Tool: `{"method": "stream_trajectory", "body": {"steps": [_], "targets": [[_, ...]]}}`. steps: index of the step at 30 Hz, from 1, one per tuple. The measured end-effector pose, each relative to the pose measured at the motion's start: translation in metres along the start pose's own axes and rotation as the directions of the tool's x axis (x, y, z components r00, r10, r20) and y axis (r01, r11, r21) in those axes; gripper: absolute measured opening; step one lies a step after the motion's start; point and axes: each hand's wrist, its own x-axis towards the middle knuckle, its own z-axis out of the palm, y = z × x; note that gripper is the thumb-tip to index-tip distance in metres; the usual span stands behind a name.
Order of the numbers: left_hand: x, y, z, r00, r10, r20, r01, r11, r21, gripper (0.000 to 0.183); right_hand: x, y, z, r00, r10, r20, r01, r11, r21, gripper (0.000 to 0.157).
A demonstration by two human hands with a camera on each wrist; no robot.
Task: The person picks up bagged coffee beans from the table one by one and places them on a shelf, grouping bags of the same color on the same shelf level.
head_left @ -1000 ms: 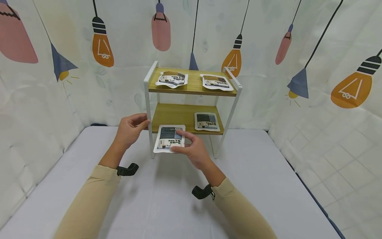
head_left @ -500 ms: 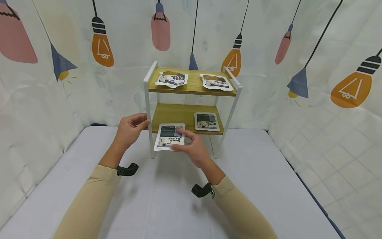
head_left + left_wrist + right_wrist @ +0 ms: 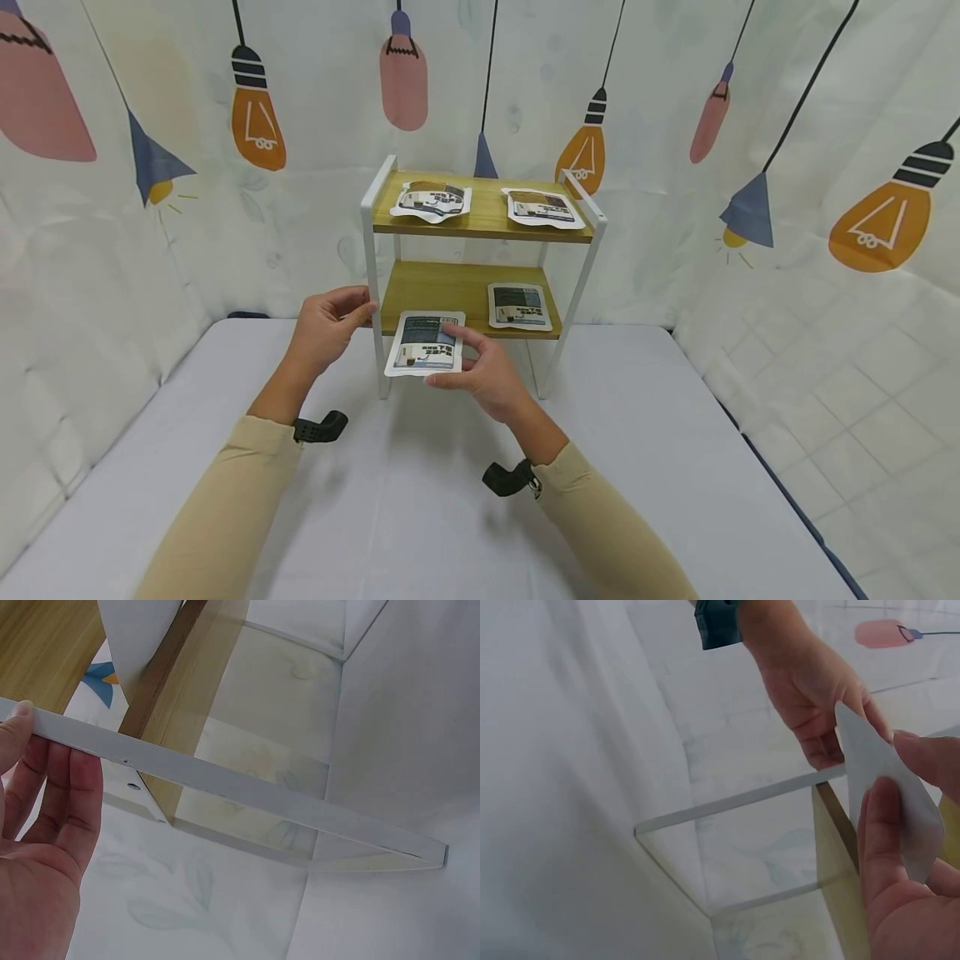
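A two-tier shelf with wooden boards and a white metal frame stands on the table. My left hand grips its front left leg between thumb and fingers, beside the lower board. In my right hand is a flat white pouch with a dark printed label, pinched at its right edge. The pouch is at the lower board's front left edge; whether it touches the board I cannot tell. In the right wrist view the pouch is edge-on between thumb and fingers.
Another pouch lies at the right of the lower board. Two more, a left pouch and a right pouch, lie on the upper board. A white cloth covers the table. Printed curtains hang behind and at both sides.
The pouch's near edge has risen slightly in the head view, so it lies flatter to the eye, and my right thumb has shifted a little. My left hand stays on the shelf leg.
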Motion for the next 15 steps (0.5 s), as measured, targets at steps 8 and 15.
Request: {"method": "stream_trajectory", "body": {"steps": [8, 15], "targets": [[-0.0005, -0.0004, 0.0003, 1.000, -0.013, -0.003, 0.013, 1.000, 0.011, 0.037, 0.0016, 0.0002, 0.0006, 1.000, -0.015, -0.013, 0.015, 1.000, 0.010, 0.079], [-0.0001, 0.0001, 0.0001, 1.000, -0.012, -0.004, 0.012, 1.000, 0.023, 0.038, 0.0039, -0.0004, 0.0022, 0.998, -0.030, -0.053, 0.031, 0.999, 0.011, 0.074]]}}
